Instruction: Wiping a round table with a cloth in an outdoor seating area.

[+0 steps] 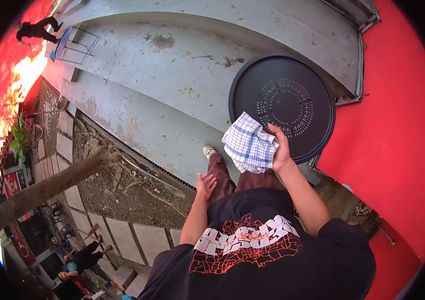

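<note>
In my right hand [282, 150] is a folded white cloth [249, 142] with a blue check pattern. The cloth hangs in front of the near edge of a round black table [285, 107], whose top has rings of small holes. Whether it touches the tabletop, I cannot tell. My left hand [206, 186] is held low beside my trouser leg, palm turned up and fingers apart, with nothing in it.
Grey concrete steps [130, 75] strewn with small leaves lie ahead. A red surface [388, 123] runs along the right. At far left stand a second round table [62, 44] and a person [38, 30]. A tree trunk [47, 187] and another person [84, 258] are lower left.
</note>
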Motion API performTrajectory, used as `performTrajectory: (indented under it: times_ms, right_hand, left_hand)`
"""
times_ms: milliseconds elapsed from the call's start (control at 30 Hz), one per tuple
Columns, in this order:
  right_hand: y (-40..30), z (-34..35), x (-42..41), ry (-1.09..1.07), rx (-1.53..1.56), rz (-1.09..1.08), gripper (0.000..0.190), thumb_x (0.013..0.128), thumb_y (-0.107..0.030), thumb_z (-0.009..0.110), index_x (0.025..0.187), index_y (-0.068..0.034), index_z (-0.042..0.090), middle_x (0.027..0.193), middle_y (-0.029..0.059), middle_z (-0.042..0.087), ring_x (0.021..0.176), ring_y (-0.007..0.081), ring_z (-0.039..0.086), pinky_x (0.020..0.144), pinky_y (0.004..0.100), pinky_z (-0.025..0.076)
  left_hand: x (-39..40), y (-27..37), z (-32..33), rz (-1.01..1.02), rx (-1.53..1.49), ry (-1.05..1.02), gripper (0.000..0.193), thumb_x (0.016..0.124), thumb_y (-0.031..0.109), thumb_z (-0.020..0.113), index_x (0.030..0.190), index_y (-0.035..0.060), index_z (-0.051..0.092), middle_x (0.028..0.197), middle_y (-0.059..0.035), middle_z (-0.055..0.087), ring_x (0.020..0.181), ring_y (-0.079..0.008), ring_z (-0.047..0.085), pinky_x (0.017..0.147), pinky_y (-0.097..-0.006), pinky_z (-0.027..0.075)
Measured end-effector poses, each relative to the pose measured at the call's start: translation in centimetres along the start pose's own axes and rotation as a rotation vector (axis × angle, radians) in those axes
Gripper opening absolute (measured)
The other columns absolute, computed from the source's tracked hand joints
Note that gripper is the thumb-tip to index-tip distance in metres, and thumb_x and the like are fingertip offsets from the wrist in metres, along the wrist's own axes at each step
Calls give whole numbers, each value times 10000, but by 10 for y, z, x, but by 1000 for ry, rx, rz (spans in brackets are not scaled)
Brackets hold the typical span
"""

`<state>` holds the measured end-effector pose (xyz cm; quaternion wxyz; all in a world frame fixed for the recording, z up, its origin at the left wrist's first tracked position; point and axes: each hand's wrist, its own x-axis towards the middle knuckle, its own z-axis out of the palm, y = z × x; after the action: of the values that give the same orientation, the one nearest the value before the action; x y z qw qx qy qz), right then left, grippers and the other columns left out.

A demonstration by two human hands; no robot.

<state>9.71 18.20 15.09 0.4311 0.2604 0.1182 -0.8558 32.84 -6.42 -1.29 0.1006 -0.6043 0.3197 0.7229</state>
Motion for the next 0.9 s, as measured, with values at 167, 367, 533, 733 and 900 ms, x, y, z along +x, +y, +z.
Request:
performTrajectory:
  times_ms: [167, 367, 533, 733, 900]
  right_hand:
    - [49, 37, 45, 29, -50, 40, 463, 864, -311, 567, 1168, 33, 623, 1131, 176, 681, 1051, 332, 659, 983, 466, 503]
    - [153, 101, 110, -34, -108, 288, 523, 790, -268, 553, 1191, 67, 587, 1160, 213, 660, 1065, 362, 647, 1006, 488, 485]
    - [228, 144, 171, -13, -245, 364, 544, 785, -293, 547, 1197, 60, 591, 1176, 218, 655, 1074, 378, 641, 1010, 509, 475]
    - [284, 168, 218, 39, -272, 402, 581, 794, -316, 525, 1240, 53, 569, 1235, 236, 625, 1123, 403, 613, 1040, 543, 441]
    - [314, 202, 260, 47, -221, 371, 557, 802, -308, 526, 1228, 49, 573, 1241, 234, 620, 1138, 396, 606, 1047, 537, 439]
  left_hand:
    - [13, -1, -49, -30, -76, 54, 495, 1022, 471, 407, 1347, 105, 483, 1309, -116, 605, 1117, -270, 608, 909, -438, 519]
    - [58, 33, -87, -41, -13, -101, 424, 1005, 389, 466, 1275, 73, 550, 1234, -130, 637, 1012, -248, 651, 816, -359, 551]
    - [92, 98, -143, 396, 110, -167, 346, 995, 298, 521, 1225, 46, 577, 1110, -102, 671, 883, -204, 671, 681, -307, 543]
    - [77, 130, -249, 200, -26, 136, 324, 986, 330, 537, 1195, 85, 569, 1063, -74, 678, 810, -189, 662, 649, -350, 530]
    - [73, 72, -347, -141, -8, 261, 292, 943, 309, 560, 1118, 77, 593, 877, -61, 674, 703, -210, 665, 548, -380, 525]
